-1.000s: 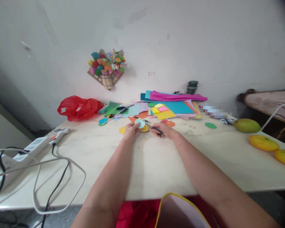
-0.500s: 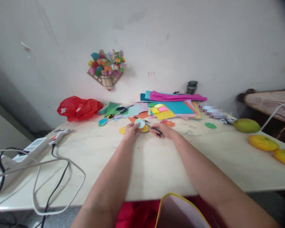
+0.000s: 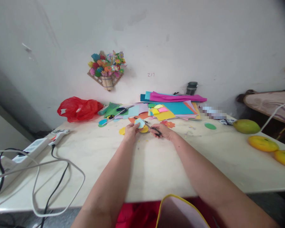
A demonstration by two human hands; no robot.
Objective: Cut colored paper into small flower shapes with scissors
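Observation:
Between the thumb and fingers of my left hand (image 3: pixel 131 130) is a light blue paper piece (image 3: pixel 140 123), roughly round. My right hand (image 3: pixel 163 131) is closed round the black handles of a pair of scissors (image 3: pixel 158 132), whose blades point left to the edge of the blue piece. Whether the blades are apart is too small to tell. Yellow paper circles (image 3: pixel 144 129) lie under and beside the blue piece. Just behind my right hand rests an orange-red paper flower (image 3: pixel 168 123).
Coloured sheets (image 3: pixel 180 108) are stacked at the back, with a second pair of scissors (image 3: pixel 124 109) to their left. A red plastic bag (image 3: pixel 79 109) sits back left, a power strip (image 3: pixel 33 148) and cables at left. Mangoes (image 3: pixel 263 143) and a green paper oval (image 3: pixel 210 126) lie right.
Almost nothing differs. Both hands stay in place with the blue paper and the scissors; only a very slight shift of the view and of the right hand shows.

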